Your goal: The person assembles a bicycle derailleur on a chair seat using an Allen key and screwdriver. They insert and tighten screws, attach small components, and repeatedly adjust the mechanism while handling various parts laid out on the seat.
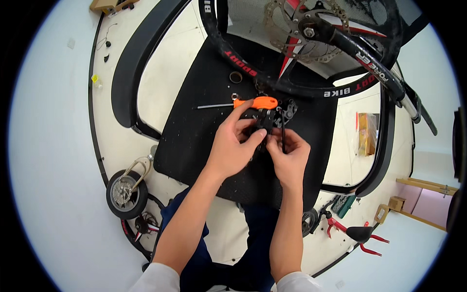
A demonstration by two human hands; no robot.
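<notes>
Over a black mat (204, 131), my left hand (233, 148) grips a black bicycle derailleur (267, 117); its fingers wrap the near side of the part. My right hand (290, 158) pinches a thin black hex key (283, 129) that stands upright against the derailleur. An orange-handled screwdriver (253, 102) lies on the mat just beyond my left hand, its metal shaft pointing left. A small nut (234, 96) and a dark ring (236, 77) lie farther up the mat.
A bicycle wheel with a black tyre (311, 90), brake disc (304, 27) and sprocket hangs above the mat. A small wheel (126, 193) lies at lower left. Red-and-black parts (357, 234) lie at lower right, a yellow packet (368, 134) at right.
</notes>
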